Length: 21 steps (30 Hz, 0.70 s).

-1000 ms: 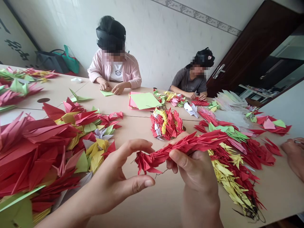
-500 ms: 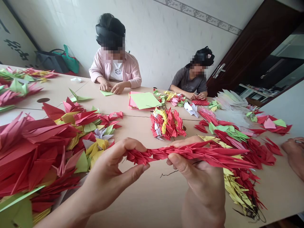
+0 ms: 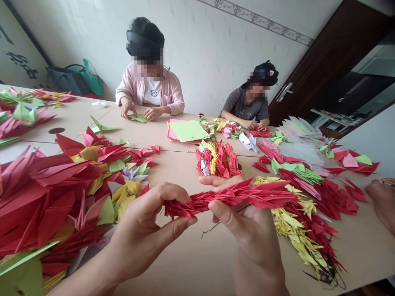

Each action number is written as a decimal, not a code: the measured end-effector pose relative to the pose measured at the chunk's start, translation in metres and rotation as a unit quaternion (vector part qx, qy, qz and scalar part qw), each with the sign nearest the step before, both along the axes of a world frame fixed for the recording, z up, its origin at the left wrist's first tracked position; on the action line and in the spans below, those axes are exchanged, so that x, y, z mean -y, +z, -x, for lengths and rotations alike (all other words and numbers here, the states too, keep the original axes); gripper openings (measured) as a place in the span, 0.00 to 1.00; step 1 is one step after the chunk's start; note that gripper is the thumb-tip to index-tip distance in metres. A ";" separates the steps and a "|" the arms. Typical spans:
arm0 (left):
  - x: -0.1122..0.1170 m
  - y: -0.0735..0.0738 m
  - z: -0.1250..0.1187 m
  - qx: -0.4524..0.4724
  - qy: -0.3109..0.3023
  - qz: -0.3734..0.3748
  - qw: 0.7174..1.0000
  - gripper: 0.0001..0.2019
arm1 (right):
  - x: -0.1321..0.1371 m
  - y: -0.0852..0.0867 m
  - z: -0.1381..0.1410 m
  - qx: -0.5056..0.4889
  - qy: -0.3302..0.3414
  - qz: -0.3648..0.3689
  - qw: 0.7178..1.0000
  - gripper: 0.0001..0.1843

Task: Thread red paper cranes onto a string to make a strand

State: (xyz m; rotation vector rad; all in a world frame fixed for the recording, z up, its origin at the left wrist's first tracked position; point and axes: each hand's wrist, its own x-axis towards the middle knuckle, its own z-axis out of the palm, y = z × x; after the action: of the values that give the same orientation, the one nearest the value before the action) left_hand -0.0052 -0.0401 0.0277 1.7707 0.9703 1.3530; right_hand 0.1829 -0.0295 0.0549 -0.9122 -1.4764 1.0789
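Hands (image 3: 145, 232) (image 3: 249, 234) closer on paper-crane strand (image 3: 228, 197)

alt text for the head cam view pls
The left hand and right hand hold a strand of red origami cranes over a heaped table. A person in a pink cardigan and another in grey sit beyond.

1. Another person's hand (image 3: 383, 201) is cut off by the right edge.
2. The heap of red paper cranes (image 3: 46, 201) runs off the lower left edge.
3. The right hand (image 3: 249, 230) hides part of the strand of paper cranes (image 3: 230, 196).
4. The bags (image 3: 74, 81) at upper left sit partly behind the table (image 3: 74, 113).
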 end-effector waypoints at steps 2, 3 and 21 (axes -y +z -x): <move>0.000 0.001 0.000 0.004 0.005 0.003 1.000 0.11 | 0.001 0.000 0.000 -0.004 0.018 0.019 1.000 0.05; 0.000 0.001 0.000 0.003 0.010 0.004 1.000 0.11 | 0.001 -0.001 0.000 -0.011 0.026 0.027 0.999 0.05; 0.003 0.012 0.000 0.156 -0.101 0.159 0.970 0.13 | -0.006 -0.002 -0.005 -0.106 0.006 0.044 0.993 0.09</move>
State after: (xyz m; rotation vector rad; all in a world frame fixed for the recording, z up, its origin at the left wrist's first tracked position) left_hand -0.0053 -0.0428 0.0396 1.3293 0.7613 1.2224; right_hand 0.1879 -0.0236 0.0524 -0.8217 -1.2689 1.2184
